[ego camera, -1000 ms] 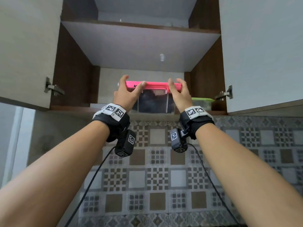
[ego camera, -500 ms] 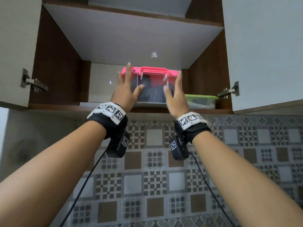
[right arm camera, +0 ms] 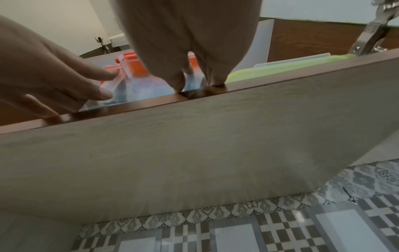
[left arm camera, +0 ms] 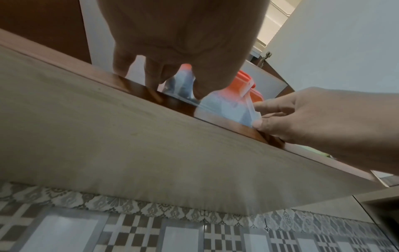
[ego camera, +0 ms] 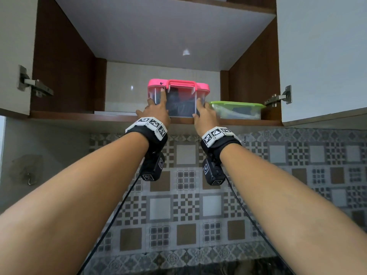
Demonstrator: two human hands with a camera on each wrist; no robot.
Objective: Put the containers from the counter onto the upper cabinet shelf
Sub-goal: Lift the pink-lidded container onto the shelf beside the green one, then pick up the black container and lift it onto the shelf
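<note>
Open cabinet fills the upper frame, patterned wall tiles below: pink-lidded container (ego camera: 178, 100) goes onto the shelf (ego camera: 79, 115).

Centre frame, it sits just inside the shelf's front lip, nearly touching the green-lidded container (ego camera: 236, 110) at right. Left hand (ego camera: 155, 109) and right hand (ego camera: 204, 117) press flat, straight fingers on its clear front wall, gripping nothing. Best bet: push evenly and low so it slides straight back without twisting. Plenty of bare shelf left and behind; tight on the right.

patterned wall tiles (ego camera: 186, 205); white cabinet doors (ego camera: 321, 56)
</note>
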